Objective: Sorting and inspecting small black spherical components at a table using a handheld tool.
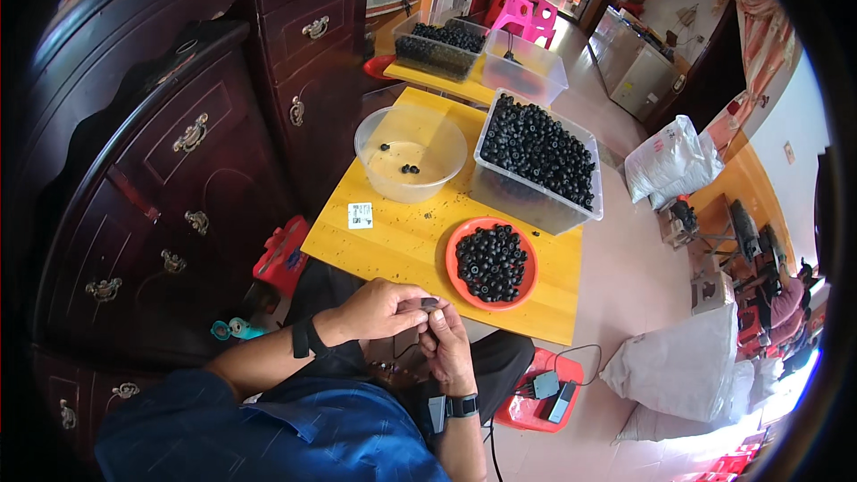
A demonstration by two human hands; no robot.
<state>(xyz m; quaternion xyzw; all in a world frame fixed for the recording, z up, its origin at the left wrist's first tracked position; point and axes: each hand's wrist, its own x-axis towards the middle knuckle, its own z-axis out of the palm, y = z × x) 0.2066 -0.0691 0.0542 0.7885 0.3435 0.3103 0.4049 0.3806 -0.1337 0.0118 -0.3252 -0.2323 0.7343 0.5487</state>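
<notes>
Just past the table's near edge, my left hand [386,308] and my right hand [448,350] meet, fingers closed. Between their fingertips they pinch a small black part [429,303], mostly covered by the fingers; its exact kind cannot be made out. Close beyond my hands, an orange-red plate [453,285] holds a heap of small black ring-like parts [490,261]. Farther left stands a clear round tub [370,147] with a few black pieces on its bottom. Behind the plate, a clear rectangular bin [513,201] is filled high with the same parts.
The yellow table [393,245] carries black crumbs and a white printed label [360,216]. Behind it stand two more clear bins [437,55]. Dark wooden cabinets [161,170] rise at left. A red stool [527,415] with small devices is at right, near white sacks [678,361]. Another person [786,299] sits far right.
</notes>
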